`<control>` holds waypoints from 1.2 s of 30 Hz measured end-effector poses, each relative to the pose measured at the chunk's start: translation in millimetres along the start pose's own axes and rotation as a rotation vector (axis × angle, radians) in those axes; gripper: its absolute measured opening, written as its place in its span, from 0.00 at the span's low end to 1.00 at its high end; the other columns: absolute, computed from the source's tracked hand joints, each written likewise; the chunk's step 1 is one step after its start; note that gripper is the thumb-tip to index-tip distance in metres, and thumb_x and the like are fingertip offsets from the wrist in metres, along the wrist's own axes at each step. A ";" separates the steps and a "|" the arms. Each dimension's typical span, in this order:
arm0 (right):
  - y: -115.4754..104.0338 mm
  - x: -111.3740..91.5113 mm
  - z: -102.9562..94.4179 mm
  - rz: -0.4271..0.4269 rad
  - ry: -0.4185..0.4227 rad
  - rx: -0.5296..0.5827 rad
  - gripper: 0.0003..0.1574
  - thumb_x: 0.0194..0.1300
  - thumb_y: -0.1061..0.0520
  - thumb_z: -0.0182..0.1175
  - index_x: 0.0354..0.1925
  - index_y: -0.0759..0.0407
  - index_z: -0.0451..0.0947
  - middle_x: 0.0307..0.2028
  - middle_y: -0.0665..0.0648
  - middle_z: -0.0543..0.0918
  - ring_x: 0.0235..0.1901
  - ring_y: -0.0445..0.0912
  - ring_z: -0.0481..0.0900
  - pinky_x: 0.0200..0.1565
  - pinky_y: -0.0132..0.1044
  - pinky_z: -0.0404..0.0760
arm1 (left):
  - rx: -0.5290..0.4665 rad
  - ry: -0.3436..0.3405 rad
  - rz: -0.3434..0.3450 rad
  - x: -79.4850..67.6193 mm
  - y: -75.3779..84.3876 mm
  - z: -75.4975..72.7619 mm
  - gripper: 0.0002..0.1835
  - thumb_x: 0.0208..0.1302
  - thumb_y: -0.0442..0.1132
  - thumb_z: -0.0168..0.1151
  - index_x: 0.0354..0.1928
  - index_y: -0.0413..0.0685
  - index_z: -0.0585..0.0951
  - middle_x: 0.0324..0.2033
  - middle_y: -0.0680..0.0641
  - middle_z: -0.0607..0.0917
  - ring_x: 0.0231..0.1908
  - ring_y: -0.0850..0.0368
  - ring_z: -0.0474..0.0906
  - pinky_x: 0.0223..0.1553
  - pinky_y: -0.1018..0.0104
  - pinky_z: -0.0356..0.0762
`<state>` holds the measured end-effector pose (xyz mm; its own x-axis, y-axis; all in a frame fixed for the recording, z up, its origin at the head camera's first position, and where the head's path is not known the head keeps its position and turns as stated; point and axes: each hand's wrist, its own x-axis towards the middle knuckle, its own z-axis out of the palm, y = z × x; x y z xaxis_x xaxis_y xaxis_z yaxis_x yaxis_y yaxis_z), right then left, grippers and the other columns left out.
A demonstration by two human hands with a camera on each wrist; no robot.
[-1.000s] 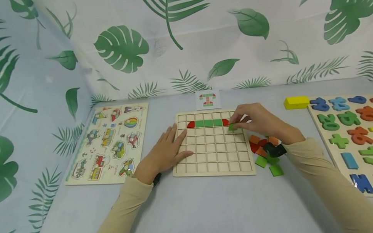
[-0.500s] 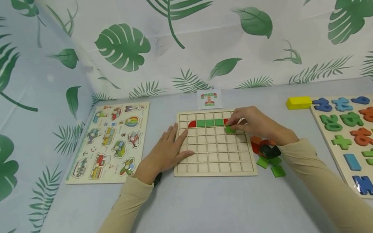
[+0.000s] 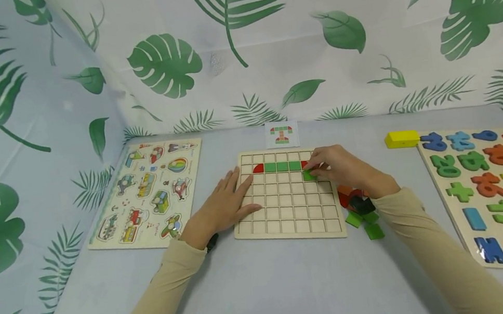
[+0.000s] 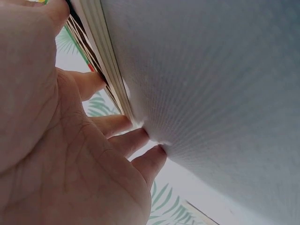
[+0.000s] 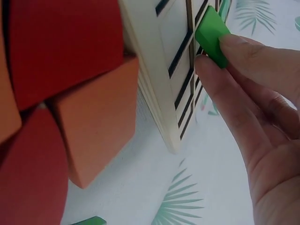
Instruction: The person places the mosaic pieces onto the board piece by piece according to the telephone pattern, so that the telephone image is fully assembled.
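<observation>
A wooden grid board (image 3: 288,212) lies on the table, its second row from the back holding a red rounded tile (image 3: 258,168), several green square tiles (image 3: 282,166) and another red tile partly behind my right fingers. My right hand (image 3: 344,169) pinches a green square tile (image 5: 212,33) between thumb and fingers; it is tilted against the grid, just below the right red tile. My left hand (image 3: 221,202) rests with spread fingers along the board's left edge, thumb and index finger on top. In the left wrist view, several fingertips (image 4: 152,159) touch the tabletop beside the board.
Loose green tiles (image 3: 374,231) and orange tiles (image 5: 101,117) and red ones are heaped right of the board, partly under my right wrist. A pattern card (image 3: 282,135) stands behind it. A picture puzzle (image 3: 145,193) lies left; a yellow block (image 3: 402,139) and number puzzle (image 3: 468,193) lie right.
My right hand has moved slightly left and down with the green tile, from the board's right column to the cell below the right red tile. My left hand stays put.
</observation>
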<state>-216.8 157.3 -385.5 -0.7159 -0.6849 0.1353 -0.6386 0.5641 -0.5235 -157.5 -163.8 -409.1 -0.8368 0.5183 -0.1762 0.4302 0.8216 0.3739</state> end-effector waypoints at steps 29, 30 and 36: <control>-4.3 3.8 4.1 -0.050 0.001 -0.100 0.09 0.59 0.75 0.72 0.40 0.73 0.89 0.34 0.60 0.85 0.32 0.50 0.84 0.34 0.40 0.85 | -0.008 0.015 0.014 -1.2 0.3 0.0 0.43 0.81 0.57 0.54 0.83 0.40 0.52 0.81 0.27 0.42 0.81 0.31 0.38 0.79 0.40 0.41; -4.0 3.8 4.6 -0.049 0.000 -0.099 0.09 0.59 0.76 0.72 0.40 0.73 0.89 0.34 0.60 0.85 0.33 0.50 0.84 0.35 0.41 0.85 | -0.007 0.015 0.014 -1.3 0.3 0.1 0.43 0.81 0.57 0.54 0.83 0.40 0.53 0.81 0.27 0.42 0.81 0.31 0.38 0.79 0.40 0.41; -3.0 3.2 4.4 -0.032 -0.008 -0.100 0.09 0.59 0.75 0.72 0.40 0.73 0.89 0.36 0.61 0.86 0.35 0.51 0.85 0.37 0.42 0.86 | -0.007 0.018 0.017 -1.9 0.6 0.1 0.43 0.81 0.57 0.54 0.83 0.40 0.52 0.81 0.27 0.42 0.81 0.31 0.38 0.79 0.40 0.41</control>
<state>-216.0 151.3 -387.1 -0.6925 -0.7070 0.1437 -0.6864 0.5844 -0.4327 -155.7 -164.3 -408.6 -0.8354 0.5277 -0.1537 0.4418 0.8111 0.3834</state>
